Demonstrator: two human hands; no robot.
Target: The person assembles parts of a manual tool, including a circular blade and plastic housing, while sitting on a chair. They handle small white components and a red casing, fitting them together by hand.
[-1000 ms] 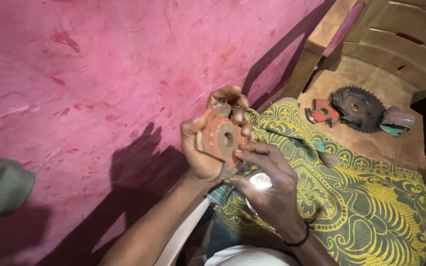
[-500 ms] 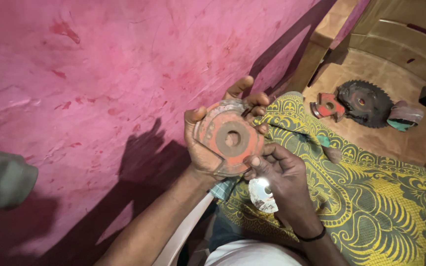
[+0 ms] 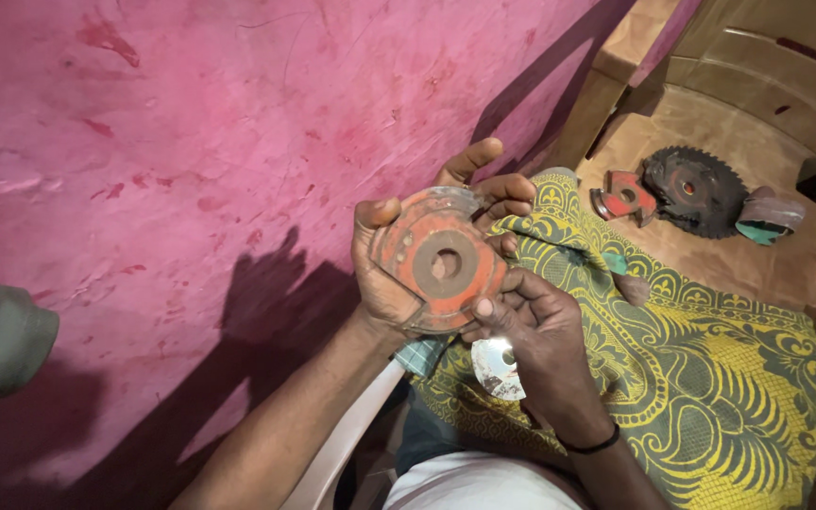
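My left hand (image 3: 391,283) grips a round orange-red metal guard plate (image 3: 441,260) with a hole in its middle, held face up over my lap. My right hand (image 3: 540,331) touches the plate's lower right edge with thumb and fingertips and holds a small shiny metal disc (image 3: 498,370) in its palm. A dark band sits on my right wrist.
A yellow and green patterned cloth (image 3: 701,378) covers my lap. On a brown plastic chair (image 3: 710,85) at the upper right lie a toothed circular saw blade (image 3: 696,189), a red metal part (image 3: 623,196) and a green-tipped piece (image 3: 769,222). A pink floor (image 3: 191,142) lies to the left.
The plate has been turned from edge-on to face up in my left hand. My right hand has dropped below it, with the shiny disc showing in its palm.
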